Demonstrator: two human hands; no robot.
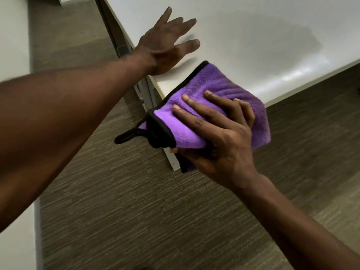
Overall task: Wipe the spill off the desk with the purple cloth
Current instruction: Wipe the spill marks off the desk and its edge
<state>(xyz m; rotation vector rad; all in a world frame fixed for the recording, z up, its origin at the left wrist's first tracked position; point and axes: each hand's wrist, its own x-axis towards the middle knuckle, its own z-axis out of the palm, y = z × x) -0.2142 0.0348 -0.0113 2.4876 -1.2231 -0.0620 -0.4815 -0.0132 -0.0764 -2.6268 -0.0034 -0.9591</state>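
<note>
A right hand clamps its fingers round a folded purple fleece cloth with black trim at the white bench edge; beyond them, the left hand rests there, fingers spread.

The left hand is laid flat with fingers spread straight, forearm extended across the view. The right hand is curled in a grip, fingers on top, thumb tucked beneath.
</note>
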